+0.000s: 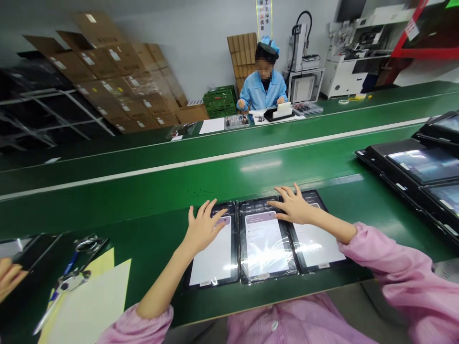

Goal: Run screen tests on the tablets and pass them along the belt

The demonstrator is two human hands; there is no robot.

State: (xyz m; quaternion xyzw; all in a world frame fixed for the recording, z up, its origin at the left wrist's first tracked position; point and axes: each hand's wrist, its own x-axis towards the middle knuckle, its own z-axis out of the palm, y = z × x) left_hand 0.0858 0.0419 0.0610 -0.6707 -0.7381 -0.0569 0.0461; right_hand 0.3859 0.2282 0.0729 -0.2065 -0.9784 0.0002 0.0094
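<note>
Three tablets with lit screens lie side by side on the green bench in front of me. Over the upper part of the left tablet [213, 258] is my left hand [202, 227], fingers spread. The middle tablet [267, 243] shows a white page under a purple band and seems wrapped in clear film. My right hand [292, 205] reaches across the top of the right tablet [317, 243], its fingers apart and the thumb side near the middle tablet's upper right corner. Neither hand holds anything. Whether the fingertips touch the glass I cannot tell.
Black trays [380, 155] with more tablets stand at the right. Scissors [64, 286] lie on yellow and white paper [93, 306] at the left, near another person's hand [10, 277]. Across the green bench [161, 184] sits a co-worker [263, 88] in blue.
</note>
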